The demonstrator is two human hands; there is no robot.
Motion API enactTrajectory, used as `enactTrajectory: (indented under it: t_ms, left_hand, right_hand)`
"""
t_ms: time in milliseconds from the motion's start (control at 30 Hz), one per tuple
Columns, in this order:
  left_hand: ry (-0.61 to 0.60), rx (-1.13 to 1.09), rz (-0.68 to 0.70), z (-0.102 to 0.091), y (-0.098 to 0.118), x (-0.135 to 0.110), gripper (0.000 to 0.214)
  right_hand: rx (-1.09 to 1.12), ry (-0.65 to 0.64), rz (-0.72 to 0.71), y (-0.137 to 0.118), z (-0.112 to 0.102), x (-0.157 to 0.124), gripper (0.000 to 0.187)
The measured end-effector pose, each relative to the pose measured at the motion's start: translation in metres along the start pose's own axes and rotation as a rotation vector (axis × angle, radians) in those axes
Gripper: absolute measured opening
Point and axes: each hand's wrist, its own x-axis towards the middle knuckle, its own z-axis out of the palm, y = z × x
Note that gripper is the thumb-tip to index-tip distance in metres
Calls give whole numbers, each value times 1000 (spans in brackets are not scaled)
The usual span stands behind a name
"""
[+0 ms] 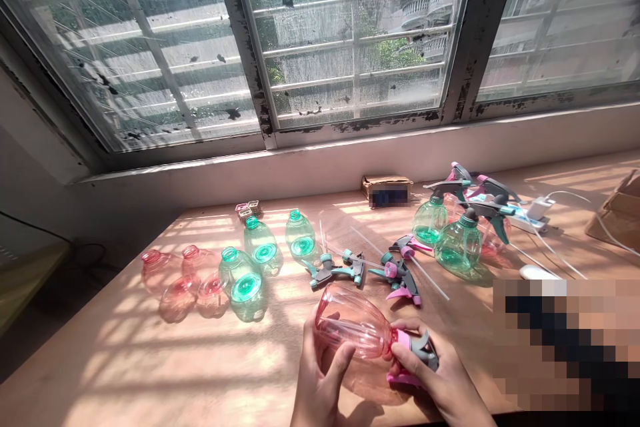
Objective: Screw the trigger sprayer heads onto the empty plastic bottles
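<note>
A clear pink spray bottle (pixel 357 327) lies on its side between my hands, its base to the left and its neck to the right. My left hand (pixel 323 373) is wrapped round the base end. At the neck, the fingers of my right hand (pixel 425 367) close on the pink collar of a grey spray head (pixel 425 350), which sits at the bottle's mouth. Whether the collar is fully tightened I cannot tell. Just beyond lie several loose spray heads with straws, some with teal collars (pixel 325 270) and some with pink ones (pixel 393 271).
Headless pink bottles (pixel 173 283) and green bottles (pixel 243 277) stand at the left. Bottles with spray heads (pixel 457 243) stand at the right, near a power strip (pixel 525 217) and white cables. A small cardboard box (pixel 387 192) is by the window wall. A blurred patch covers the lower right.
</note>
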Motion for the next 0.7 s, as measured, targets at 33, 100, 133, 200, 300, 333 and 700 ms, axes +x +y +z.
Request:
enactTrajectory:
  t_ms: [33,100,133,200,300,333,700]
  left_hand:
    - [-2,0,3,0,0,0,86]
    - [-8,12,-3,0,2,0,85]
    - [-11,21,-13,0,3,0,85]
    - [-22,30,-28,1,5,-1,87]
    - [-44,11,-26,1,8,-1,87]
    - [-45,6,-26,2,9,-1,86]
    - [-8,-21,-2,1,1,1,81]
  right_hand:
    - [2,3,3,0,0,0,56]
    - [7,11,15,0,1,0,57]
    - [8,15,20,0,1,0,57]
    - [9,16,21,0,1,0,56]
    - [1,20,16,-1,2,0,55]
    - [-3,21,15,-2,2,0,56]
    - [-19,23,3,-1,2,0,56]
